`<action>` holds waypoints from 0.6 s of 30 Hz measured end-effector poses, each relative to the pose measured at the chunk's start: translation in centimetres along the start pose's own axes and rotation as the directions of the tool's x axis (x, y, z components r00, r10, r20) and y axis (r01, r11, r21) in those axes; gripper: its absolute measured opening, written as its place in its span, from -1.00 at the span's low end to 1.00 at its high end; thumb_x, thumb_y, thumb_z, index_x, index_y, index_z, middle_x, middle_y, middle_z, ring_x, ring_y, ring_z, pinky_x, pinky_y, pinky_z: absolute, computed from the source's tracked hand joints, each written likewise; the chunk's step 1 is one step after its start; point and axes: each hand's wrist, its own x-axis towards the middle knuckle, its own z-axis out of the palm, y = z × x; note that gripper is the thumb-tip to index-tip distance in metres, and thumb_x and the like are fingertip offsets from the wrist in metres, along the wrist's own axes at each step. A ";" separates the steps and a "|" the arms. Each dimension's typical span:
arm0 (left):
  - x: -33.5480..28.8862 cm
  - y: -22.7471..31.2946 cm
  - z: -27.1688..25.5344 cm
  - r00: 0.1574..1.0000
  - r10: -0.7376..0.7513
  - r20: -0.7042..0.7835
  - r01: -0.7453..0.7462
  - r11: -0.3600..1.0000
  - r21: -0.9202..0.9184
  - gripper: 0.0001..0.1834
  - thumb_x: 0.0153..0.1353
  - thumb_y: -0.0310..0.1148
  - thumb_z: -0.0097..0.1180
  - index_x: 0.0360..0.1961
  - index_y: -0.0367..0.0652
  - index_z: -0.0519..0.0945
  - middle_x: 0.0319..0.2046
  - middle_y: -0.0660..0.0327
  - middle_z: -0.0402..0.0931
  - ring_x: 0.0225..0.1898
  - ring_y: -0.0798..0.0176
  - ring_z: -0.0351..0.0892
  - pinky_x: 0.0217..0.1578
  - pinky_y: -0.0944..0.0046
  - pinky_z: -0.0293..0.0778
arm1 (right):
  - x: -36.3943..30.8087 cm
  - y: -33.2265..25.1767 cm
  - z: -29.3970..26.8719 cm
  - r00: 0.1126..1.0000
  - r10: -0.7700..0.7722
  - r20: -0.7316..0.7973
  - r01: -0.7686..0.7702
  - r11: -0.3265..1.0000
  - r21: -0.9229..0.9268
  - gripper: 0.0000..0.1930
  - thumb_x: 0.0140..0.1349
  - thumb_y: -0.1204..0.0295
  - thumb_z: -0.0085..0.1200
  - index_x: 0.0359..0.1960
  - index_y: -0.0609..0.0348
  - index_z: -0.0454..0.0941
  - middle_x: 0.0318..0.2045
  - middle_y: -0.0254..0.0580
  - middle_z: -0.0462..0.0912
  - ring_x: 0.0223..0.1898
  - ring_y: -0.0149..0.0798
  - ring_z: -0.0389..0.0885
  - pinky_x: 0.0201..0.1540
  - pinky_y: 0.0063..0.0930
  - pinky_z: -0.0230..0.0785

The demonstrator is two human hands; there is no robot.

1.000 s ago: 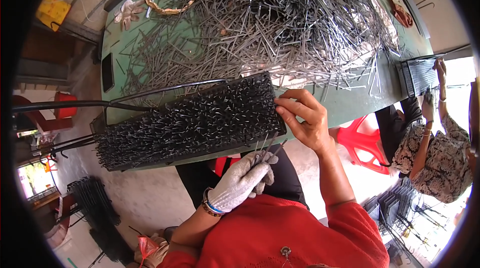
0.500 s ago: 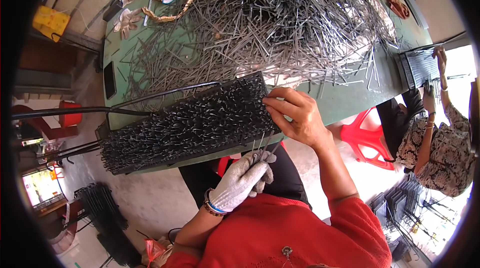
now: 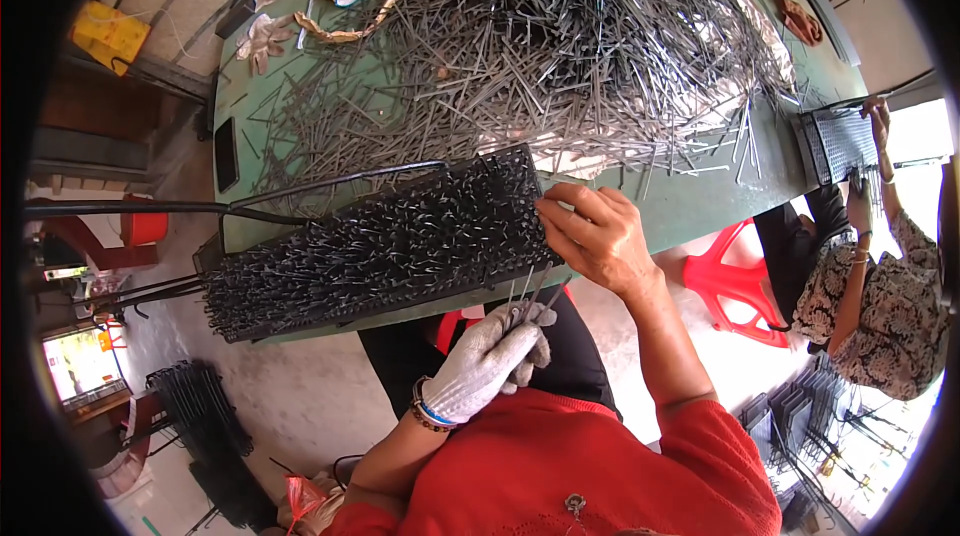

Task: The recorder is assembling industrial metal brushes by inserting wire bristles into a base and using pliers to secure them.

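Across the table's near edge lies a long black rack (image 3: 380, 246), densely filled with upright thin dark metal strips and joined to black rod handles. My bare right hand (image 3: 605, 236) is at the rack's right end, thumb and fingertips pinched together against its edge strips. Whatever is between those fingertips is too small to make out. My left hand (image 3: 490, 356), in a whitish knitted glove, is closed around several thin metal strips (image 3: 540, 298) just below the rack's near right corner. Their ends stick up out of the glove.
A large heap of loose metal strips (image 3: 580, 46) covers the green table (image 3: 690, 201). A phone (image 3: 227, 153) and work gloves (image 3: 265, 41) lie at the left. On the right, a co-worker handles another rack (image 3: 840, 144) near a red stool (image 3: 730, 276). More racks (image 3: 810, 406) stand on the floor.
The view has shifted slightly. My right hand stays at the rack's right end, its fingers a little lower along the edge. My left hand still holds the metal strips in about the same place.
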 end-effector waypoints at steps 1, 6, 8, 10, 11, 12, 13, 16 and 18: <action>0.0 -0.1 0.0 1.000 -0.004 0.002 0.004 1.000 -0.007 -0.76 0.41 -0.33 -0.17 0.01 -0.13 0.44 -0.43 0.35 0.49 -0.60 0.63 0.33 -0.66 0.63 0.19 | 0.0 0.1 0.0 1.000 0.017 0.019 -0.017 1.000 0.015 -0.74 -0.08 0.63 0.22 -0.28 0.19 0.63 -0.30 -0.24 0.59 -0.48 -0.23 0.56 -0.42 -0.43 0.40; 0.0 -0.2 -0.2 1.000 -0.006 -0.007 0.006 0.999 -0.041 -0.77 0.41 -0.33 -0.16 -0.01 -0.13 0.44 -0.42 0.34 0.49 -0.59 0.61 0.34 -0.65 0.62 0.20 | 0.3 -0.7 -0.7 0.991 0.130 -0.016 -0.127 0.980 0.153 -0.75 -0.01 0.57 0.23 -0.22 0.21 0.63 -0.28 -0.18 0.60 -0.47 -0.28 0.56 -0.41 -0.45 0.40; -0.1 -0.2 -0.4 1.000 0.019 -0.005 -0.020 0.995 -0.099 -0.78 0.41 -0.33 -0.15 -0.02 -0.14 0.44 -0.41 0.35 0.49 -0.56 0.61 0.35 -0.62 0.62 0.22 | 0.2 -2.0 -2.3 0.918 0.351 0.185 -0.397 0.802 0.446 -0.76 0.04 0.50 0.27 -0.22 0.24 0.63 -0.28 -0.14 0.62 -0.42 -0.32 0.59 -0.42 -0.50 0.39; -0.2 -0.3 -0.4 0.999 0.049 -0.005 -0.050 0.992 -0.117 -0.78 0.41 -0.33 -0.15 -0.01 -0.15 0.44 -0.39 0.34 0.49 -0.55 0.61 0.35 -0.61 0.62 0.22 | 0.0 -3.0 -3.3 0.910 0.310 0.276 -0.413 0.744 0.526 -0.78 0.05 0.47 0.29 -0.24 0.25 0.64 -0.28 -0.13 0.63 -0.43 -0.34 0.58 -0.44 -0.53 0.38; -0.2 -0.3 -0.3 0.997 0.077 -0.001 -0.077 0.989 -0.130 -0.77 0.41 -0.34 -0.15 -0.01 -0.16 0.44 -0.38 0.34 0.48 -0.53 0.62 0.36 -0.59 0.62 0.23 | -0.2 -3.3 -3.6 0.896 0.263 0.357 -0.435 0.676 0.594 -0.78 0.06 0.45 0.30 -0.27 0.26 0.64 -0.29 -0.13 0.63 -0.45 -0.36 0.57 -0.45 -0.57 0.36; -0.1 -0.5 -0.3 0.997 0.080 0.000 -0.079 0.988 -0.133 -0.77 0.41 -0.34 -0.15 -0.01 -0.16 0.44 -0.38 0.34 0.48 -0.53 0.62 0.36 -0.59 0.62 0.23 | -0.6 -3.8 -3.5 0.900 0.255 0.354 -0.431 0.643 0.633 -0.82 0.11 0.45 0.27 -0.30 0.30 0.65 -0.34 -0.13 0.64 -0.50 -0.42 0.54 -0.49 -0.63 0.33; 0.0 -0.7 -0.4 0.995 0.102 0.018 -0.099 0.990 -0.100 -0.76 0.41 -0.34 -0.16 0.00 -0.17 0.43 -0.37 0.34 0.48 -0.53 0.62 0.36 -0.59 0.62 0.24 | -1.2 -4.2 -3.3 0.900 0.252 0.356 -0.430 0.645 0.632 -0.82 0.11 0.45 0.27 -0.30 0.30 0.65 -0.34 -0.13 0.64 -0.50 -0.42 0.54 -0.49 -0.63 0.33; 0.1 -0.8 -0.3 0.991 0.132 0.037 -0.130 0.991 -0.037 -0.75 0.41 -0.35 -0.16 0.02 -0.18 0.42 -0.35 0.30 0.49 -0.54 0.59 0.36 -0.61 0.60 0.22 | -2.3 -4.8 -3.2 0.815 0.412 0.407 -0.559 0.377 0.739 -0.88 0.21 0.52 0.16 -0.32 0.37 0.64 -0.42 -0.13 0.65 -0.53 -0.50 0.51 -0.56 -0.66 0.32; 0.2 -0.8 -0.6 0.990 0.140 0.033 -0.140 0.990 -0.007 -0.74 0.40 -0.36 -0.15 0.03 -0.19 0.41 -0.35 0.26 0.50 -0.55 0.57 0.37 -0.63 0.59 0.20 | -2.4 -5.0 -3.8 0.757 0.474 0.449 -0.620 0.306 0.722 -0.88 0.21 0.55 0.14 -0.32 0.40 0.63 -0.42 -0.10 0.65 -0.55 -0.49 0.50 -0.57 -0.66 0.32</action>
